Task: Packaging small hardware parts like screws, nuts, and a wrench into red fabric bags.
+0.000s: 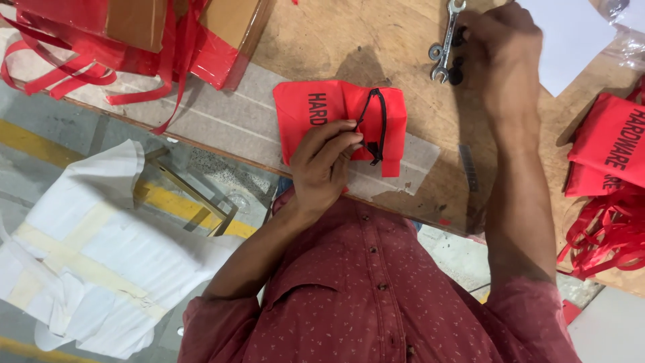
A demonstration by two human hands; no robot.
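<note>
Held open at its zipped mouth by the pinching left hand [326, 161], a red pouch [339, 121] lies at table centre, nothing yet inserted. Toward one o'clock, small black parts [457, 67] beside a spanner [447, 40] are gripped by the right hand [504, 47].

Red pouch stack [608, 151] at right, red straps [67, 70] top left, white sheets [94, 255] on floor

Bright, even overhead light. Soft shadows fall on the tabletop [416, 33] under the right hand [500, 47] and above the red pouch [322, 111]. Right hand slightly motion-blurred. Clear plastic [628, 40] at top right shows glare, possibly overexposed. Mild stretching at the edges.
</note>
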